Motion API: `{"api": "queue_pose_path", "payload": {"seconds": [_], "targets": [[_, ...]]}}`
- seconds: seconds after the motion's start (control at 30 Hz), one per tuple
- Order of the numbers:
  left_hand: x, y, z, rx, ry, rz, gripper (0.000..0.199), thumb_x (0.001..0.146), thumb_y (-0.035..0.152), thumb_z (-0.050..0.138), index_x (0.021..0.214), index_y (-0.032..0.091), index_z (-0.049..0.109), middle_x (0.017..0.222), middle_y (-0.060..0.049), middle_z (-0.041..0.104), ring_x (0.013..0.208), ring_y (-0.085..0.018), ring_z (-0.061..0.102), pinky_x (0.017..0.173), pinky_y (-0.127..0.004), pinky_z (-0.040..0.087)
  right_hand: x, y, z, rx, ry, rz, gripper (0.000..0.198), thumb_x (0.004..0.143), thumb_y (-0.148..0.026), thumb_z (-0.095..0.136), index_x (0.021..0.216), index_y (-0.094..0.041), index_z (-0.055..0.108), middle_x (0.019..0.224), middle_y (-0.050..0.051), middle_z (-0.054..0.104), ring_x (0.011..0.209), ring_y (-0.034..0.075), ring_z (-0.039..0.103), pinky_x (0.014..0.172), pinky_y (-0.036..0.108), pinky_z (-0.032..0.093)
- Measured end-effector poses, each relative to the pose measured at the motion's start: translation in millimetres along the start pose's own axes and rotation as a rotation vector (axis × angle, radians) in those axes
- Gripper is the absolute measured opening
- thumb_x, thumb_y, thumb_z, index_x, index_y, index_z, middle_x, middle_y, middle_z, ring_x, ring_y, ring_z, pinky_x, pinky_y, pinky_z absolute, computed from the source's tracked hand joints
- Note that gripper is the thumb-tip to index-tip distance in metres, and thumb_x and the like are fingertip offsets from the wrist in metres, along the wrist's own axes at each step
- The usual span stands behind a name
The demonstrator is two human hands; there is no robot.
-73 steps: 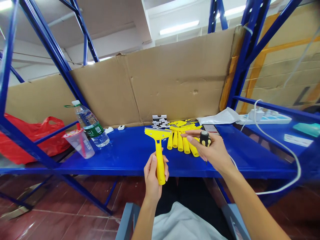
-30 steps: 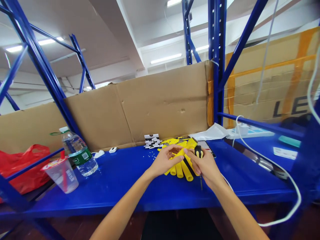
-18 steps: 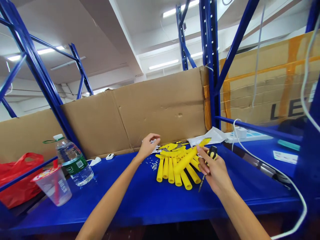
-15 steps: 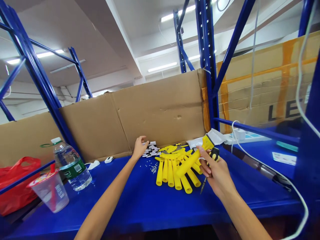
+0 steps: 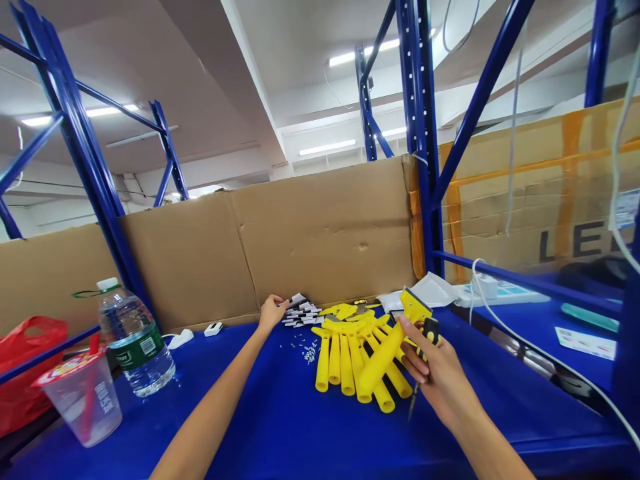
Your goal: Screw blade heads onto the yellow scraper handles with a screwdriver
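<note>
beyond the right hand [image 5: 434, 365], a brown cardboard sheet with orange tape [image 5: 575, 243] bears large black letters "l" and "e", a third partly hidden. left of the left hand [image 5: 271, 312], a clear plastic bottle of clear liquid [image 5: 125, 311] wears a green label [image 5: 134, 349], its lettering too small to read. beside it are a translucent cup with a red straw [image 5: 103, 395] and a red plastic bag [image 5: 25, 383], contents hidden. the hands are apart: the right is clamped on a yellow scraper [image 5: 384, 359] and a black-and-yellow screwdriver [image 5: 431, 328], next to a fanned row of yellow scrapers [image 5: 347, 363] on the blue counter [image 5: 280, 427]. the left reaches a pile of small white-and-black pieces [image 5: 303, 316]; whether it grips one, i cannot tell. a second ago both hands met at the held scraper.
</note>
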State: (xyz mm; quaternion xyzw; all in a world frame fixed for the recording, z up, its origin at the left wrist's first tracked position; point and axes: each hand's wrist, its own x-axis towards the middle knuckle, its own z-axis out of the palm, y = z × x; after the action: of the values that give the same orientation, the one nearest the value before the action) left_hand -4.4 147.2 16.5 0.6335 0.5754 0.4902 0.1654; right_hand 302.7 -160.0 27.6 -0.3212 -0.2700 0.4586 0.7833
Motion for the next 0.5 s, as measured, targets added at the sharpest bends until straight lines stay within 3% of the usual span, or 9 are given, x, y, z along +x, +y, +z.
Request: {"api": "queue_pose_path", "payload": {"seconds": [0.2,0.33,0.5], "targets": [[-5.8,-13.1,-16.6,-0.2,0.041,0.023,0.028,0.079,0.023,0.078,0.105,0.017,0.069,0.11,-0.013,0.078,0.104,-0.025,0.077,0.095,-0.037,0.06,-2.9,8.6,3.0,-0.043,-0.008,0.015,0.065,0.055,-0.05,0.11,0.081,-0.021,0.058,0.046,-0.015,0.034,0.038,0.0,0.02,0.032,0.013,0.024],[-15.6,-28.4,-41.3,-0.328,0.046,0.156,0.043,0.079,0.024,0.078,0.119,0.016,0.068,0.123,-0.013,0.073,0.098,-0.021,0.077,0.097,-0.037,0.062,-8.6,22.4,5.0,-0.083,-0.012,0.046,0.063,0.056,-0.05,0.109,0.082,-0.021,0.06,0.045,-0.013,0.035,0.038,0.002,0.024,0.031,0.012,0.024],[-30.3,-37.0,-65.4,-0.375,0.044,0.331,0.043,0.082,0.028,0.075,0.123,0.019,0.069,0.129,-0.011,0.063,0.108,-0.023,0.077,0.097,-0.039,0.065,-11.4,35.5,35.1,-0.071,-0.054,0.063,0.056,0.062,-0.049,0.107,0.09,-0.022,0.067,0.057,-0.006,0.057,0.038,0.003,0.034,0.03,0.011,0.025]]}}
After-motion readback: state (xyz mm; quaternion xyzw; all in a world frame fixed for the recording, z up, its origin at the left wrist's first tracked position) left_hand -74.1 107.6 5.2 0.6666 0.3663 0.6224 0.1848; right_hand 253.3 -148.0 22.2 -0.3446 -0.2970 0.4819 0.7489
